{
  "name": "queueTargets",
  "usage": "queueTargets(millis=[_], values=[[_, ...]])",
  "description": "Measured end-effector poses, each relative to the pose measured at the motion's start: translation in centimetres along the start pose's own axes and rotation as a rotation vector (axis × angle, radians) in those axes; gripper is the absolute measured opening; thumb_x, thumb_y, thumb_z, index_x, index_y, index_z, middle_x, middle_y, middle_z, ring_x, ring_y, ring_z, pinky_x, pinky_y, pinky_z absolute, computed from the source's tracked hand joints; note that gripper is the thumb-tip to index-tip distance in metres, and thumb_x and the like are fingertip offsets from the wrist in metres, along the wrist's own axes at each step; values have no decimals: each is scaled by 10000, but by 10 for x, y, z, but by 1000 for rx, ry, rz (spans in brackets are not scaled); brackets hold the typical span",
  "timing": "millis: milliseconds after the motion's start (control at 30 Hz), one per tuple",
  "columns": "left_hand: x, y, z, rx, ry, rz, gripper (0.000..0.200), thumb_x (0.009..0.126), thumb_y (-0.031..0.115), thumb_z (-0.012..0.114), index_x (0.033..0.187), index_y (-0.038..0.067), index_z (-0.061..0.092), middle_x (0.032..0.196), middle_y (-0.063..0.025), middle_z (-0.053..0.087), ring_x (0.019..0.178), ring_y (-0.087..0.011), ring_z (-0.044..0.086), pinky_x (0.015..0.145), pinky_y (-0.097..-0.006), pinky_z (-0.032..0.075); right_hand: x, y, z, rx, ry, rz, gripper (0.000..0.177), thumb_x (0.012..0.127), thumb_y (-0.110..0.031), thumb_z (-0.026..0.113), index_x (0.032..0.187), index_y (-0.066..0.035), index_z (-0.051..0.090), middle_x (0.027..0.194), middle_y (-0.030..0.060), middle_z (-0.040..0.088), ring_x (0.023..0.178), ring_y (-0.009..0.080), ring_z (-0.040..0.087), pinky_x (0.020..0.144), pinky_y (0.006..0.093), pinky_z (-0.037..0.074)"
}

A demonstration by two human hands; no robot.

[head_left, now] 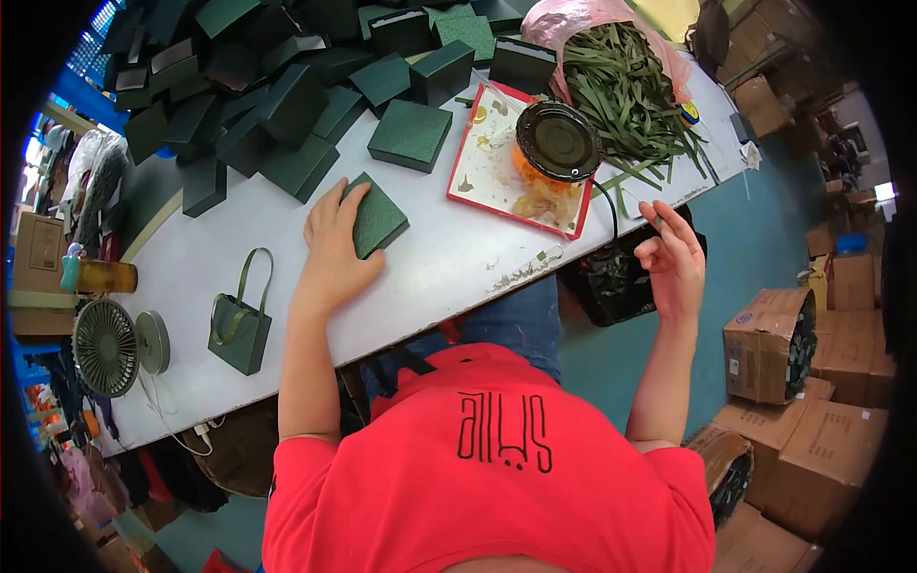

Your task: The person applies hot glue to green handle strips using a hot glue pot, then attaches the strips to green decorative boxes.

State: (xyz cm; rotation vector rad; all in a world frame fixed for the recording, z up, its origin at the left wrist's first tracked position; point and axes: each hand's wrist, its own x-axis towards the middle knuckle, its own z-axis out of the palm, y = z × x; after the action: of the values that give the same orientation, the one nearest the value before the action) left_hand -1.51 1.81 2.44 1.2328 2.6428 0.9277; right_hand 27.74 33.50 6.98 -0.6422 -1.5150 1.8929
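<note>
My left hand (334, 244) rests on the white table with its fingers and thumb around a small dark-green textured box (382, 220). To the right, my right hand (676, 253) is raised at the table's edge, fingers partly bent and apart, with nothing I can make out in them. It is nearest to a heap of green ribbon strips (626, 91) in a pink plastic bag. Between the hands, a round black-topped pot (559, 141) with amber contents stands on a red-rimmed white tray (463, 181). A finished-looking green box with a ribbon handle (241, 329) stands left of my left hand.
Many green boxes (296, 105) are piled at the back left, and a single box (411, 134) lies near the tray. A small fan (107, 346) and an amber-filled bottle (105, 277) stand at the left edge. Cardboard cartons (821, 458) are stacked on the floor at right.
</note>
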Motion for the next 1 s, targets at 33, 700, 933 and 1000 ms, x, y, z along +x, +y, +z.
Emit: queueTargets(millis=[33, 700, 933, 1000], values=[[-1, -4, -3, -29, -44, 6, 780, 632, 108, 670, 1389, 120, 483, 1514, -150, 381, 1422, -380, 290, 1178, -485, 218, -4, -3, 4, -9, -20, -20, 408, 939, -21, 507, 1337, 68, 529, 1301, 242, 609, 791, 158, 710, 619, 217, 518], [-17, 5, 18, 246, 240, -62, 745, 745, 243, 791, 1404, 86, 480, 1516, -183, 373, 1366, -369, 360, 1127, -489, 255, -1, 20, 50, -547, 91, -218, 127, 962, -83, 633, 1015, -21, 731, 1007, 11, 604, 725, 82, 553, 653, 201, 440], [-14, 13, -10, 33, -116, 37, 826, 664, 204, 795, 1421, 127, 474, 1516, -149, 382, 1392, -352, 340, 1118, -498, 272, 15, 39, 58, -276, -21, -109, 198, 1035, -146, 530, 1164, -2, 576, 816, 48, 620, 723, 112, 591, 687, 255, 479], [-13, 19, -13, 50, -174, 48, 863, 632, 200, 789, 1428, 126, 463, 1517, -143, 383, 1392, -356, 343, 1133, -487, 266, 17, 42, 61, -72, -11, 8, 213, 1031, -141, 536, 1173, 17, 556, 816, 65, 626, 687, 98, 587, 641, 248, 474]])
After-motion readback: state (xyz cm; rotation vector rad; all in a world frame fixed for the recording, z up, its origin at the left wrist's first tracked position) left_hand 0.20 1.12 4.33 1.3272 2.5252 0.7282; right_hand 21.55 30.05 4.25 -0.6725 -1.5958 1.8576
